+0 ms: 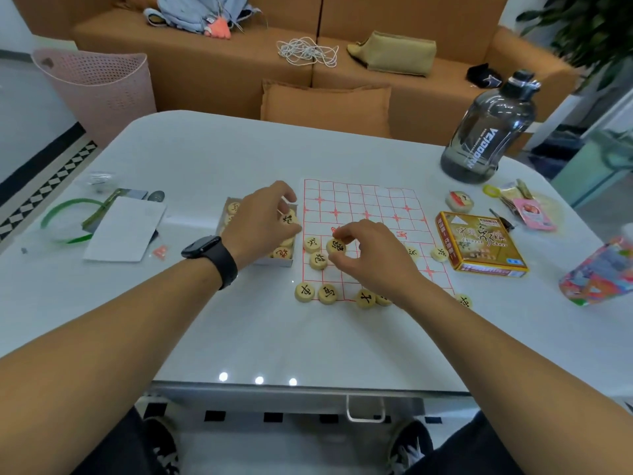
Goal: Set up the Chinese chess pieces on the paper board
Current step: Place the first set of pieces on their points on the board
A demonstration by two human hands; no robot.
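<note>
round wooden chess pieces (pixel 318 260) lie on the thin red-gridded paper board (pixel 363 214) on the glossy table (pixel 205 149). right hand (pixel 368 252) fingers pinch one piece there; left hand (pixel 260 217) pinches another over the open box (pixel 284 260).

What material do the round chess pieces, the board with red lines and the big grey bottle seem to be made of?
Chess pieces: probably pale wood with a smooth finish, though light plastic is possible; they are cream discs with dark painted characters.
Board: thin white paper, matt, lying flat with a printed red grid.
Bottle: smoky, see-through plastic, glossy, with white lettering and a dark cap.
</note>
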